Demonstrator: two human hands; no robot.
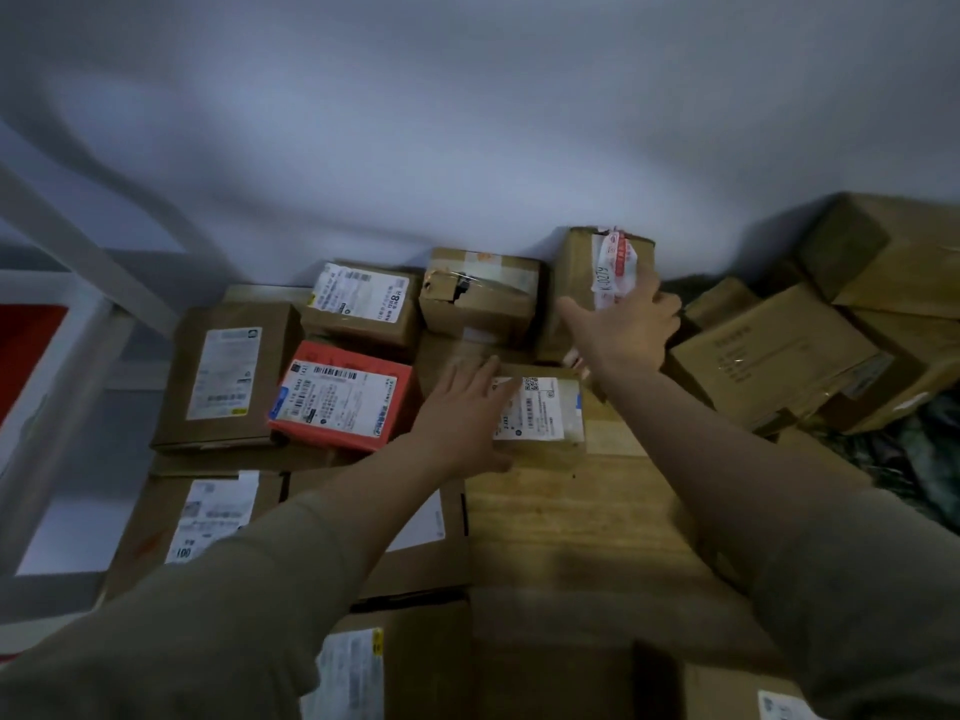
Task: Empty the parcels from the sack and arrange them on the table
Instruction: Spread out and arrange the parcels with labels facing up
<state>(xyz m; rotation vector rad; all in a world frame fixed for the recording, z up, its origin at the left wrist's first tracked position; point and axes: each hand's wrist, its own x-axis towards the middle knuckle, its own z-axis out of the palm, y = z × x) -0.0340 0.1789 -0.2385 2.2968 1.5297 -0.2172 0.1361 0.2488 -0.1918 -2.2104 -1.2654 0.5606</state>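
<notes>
- my left hand point(462, 407) lies flat with straight fingers on a small labelled box point(540, 407) in the middle of the counter point(571, 522).
- my right hand point(631, 324) reaches to the far side; its fingers wrap the front of a tall box point(582, 272) standing against the wall point(467, 122), over its white-and-red label.
- left of the tall box, in the far row, sits a torn box point(478, 298), and left of that a box with a white label point(363, 304).
- a red parcel point(343, 397) lies just left of my left hand, with a flat brown parcel point(223, 376) beside it further left.
- nearer to me on the left lie more labelled cartons point(208, 517), partly hidden under my left sleeve point(208, 615).
- on the right a heap of large cartons point(789, 356) leans together, well apart from the tidy rows; dark mottled fabric point(924, 449) shows beside them, and i cannot tell whether it is the sack.
- a white metal frame point(62, 324) stands at the far left.
</notes>
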